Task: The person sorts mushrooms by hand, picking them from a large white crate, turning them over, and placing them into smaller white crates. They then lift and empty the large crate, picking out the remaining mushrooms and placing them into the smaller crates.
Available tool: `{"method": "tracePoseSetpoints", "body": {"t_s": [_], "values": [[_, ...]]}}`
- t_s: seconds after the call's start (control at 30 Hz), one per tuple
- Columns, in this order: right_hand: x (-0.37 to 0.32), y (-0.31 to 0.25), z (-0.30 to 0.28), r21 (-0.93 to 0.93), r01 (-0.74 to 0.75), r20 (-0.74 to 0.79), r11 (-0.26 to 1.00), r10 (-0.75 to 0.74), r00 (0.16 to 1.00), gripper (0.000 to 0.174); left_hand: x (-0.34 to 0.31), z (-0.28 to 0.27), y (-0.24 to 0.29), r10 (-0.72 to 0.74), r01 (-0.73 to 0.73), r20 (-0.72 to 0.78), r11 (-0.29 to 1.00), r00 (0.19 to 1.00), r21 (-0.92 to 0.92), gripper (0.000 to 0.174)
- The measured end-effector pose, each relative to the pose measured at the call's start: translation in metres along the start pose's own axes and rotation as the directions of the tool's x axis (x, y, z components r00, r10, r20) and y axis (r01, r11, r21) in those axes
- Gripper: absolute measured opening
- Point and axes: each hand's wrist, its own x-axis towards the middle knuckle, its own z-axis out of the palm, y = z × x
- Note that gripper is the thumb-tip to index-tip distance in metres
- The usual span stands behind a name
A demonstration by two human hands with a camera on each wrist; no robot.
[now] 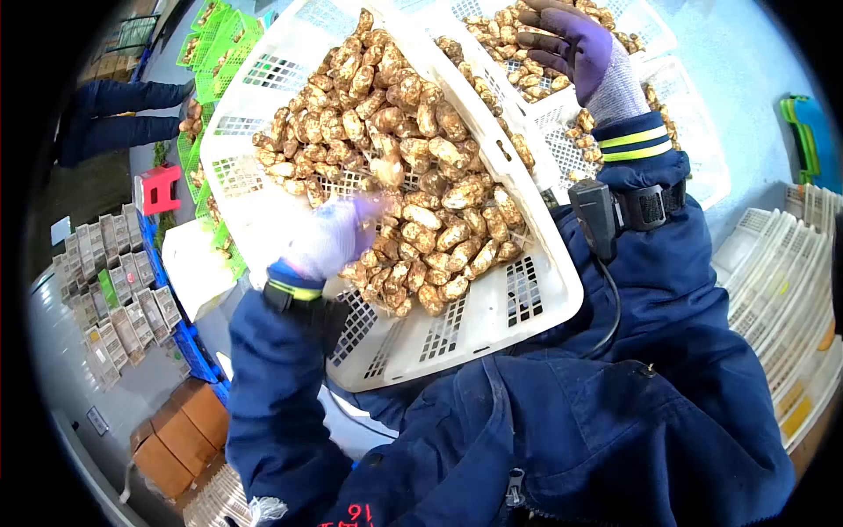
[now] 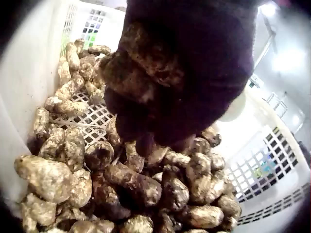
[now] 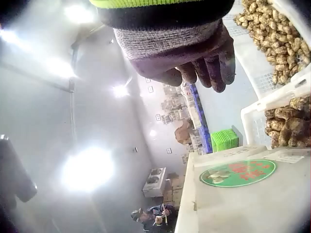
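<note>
Brown, knobbly tubers [image 1: 421, 158] fill much of a white slatted crate [image 1: 544, 290] at the person's front. Over its left part is the gloved left hand [image 1: 338, 235], blurred in the head view. In the left wrist view that hand [image 2: 184, 73] is dark, its fingers curled round a couple of tubers [image 2: 141, 68] above the pile [image 2: 131, 189]. The gloved right hand [image 1: 584, 48] is raised over further white crates at the upper right, fingers loosely extended. Nothing shows in the right hand [image 3: 189, 58] in the right wrist view.
More white crates with tubers [image 1: 575, 136] stand beyond the front crate. Stacked white crates [image 1: 773, 290] are at right. Green crates [image 1: 211, 79], a red stool [image 1: 158, 191] and cardboard boxes [image 1: 176, 439] are at left. Another person's legs [image 1: 123, 114] show at upper left.
</note>
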Motion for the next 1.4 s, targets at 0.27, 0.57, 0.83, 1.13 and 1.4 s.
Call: {"method": "tracePoseSetpoints", "body": {"t_s": [0.27,0.57,0.83,1.13,1.4], "values": [[-0.004,-0.003,0.002,-0.021,-0.012,-0.019,1.0,0.011,1.0,0.033,0.065,0.025,0.074,0.291,-0.184,-0.276,0.916,0.916,0.355,0.033],[-0.012,-0.01,0.004,0.023,0.027,0.007,0.999,-0.027,1.0,0.031,0.013,0.034,0.052,0.15,-0.178,-0.177,0.973,0.973,-0.15,0.028],[-0.009,-0.008,0.003,-0.023,-0.003,-0.006,1.0,0.002,1.0,0.032,0.024,-0.033,-0.015,-0.487,-0.136,-0.422,0.519,0.765,-0.844,0.012],[-0.006,-0.004,0.009,-0.056,-0.015,0.009,0.998,0.016,1.0,0.034,0.055,-0.007,-0.014,-0.059,0.171,-0.426,0.958,0.903,0.23,0.071],[-0.004,0.001,0.005,-0.049,-0.019,0.008,0.999,0.019,1.0,0.032,-0.036,-0.038,0.038,-0.368,0.37,0.208,0.928,0.906,0.029,0.032]]}}
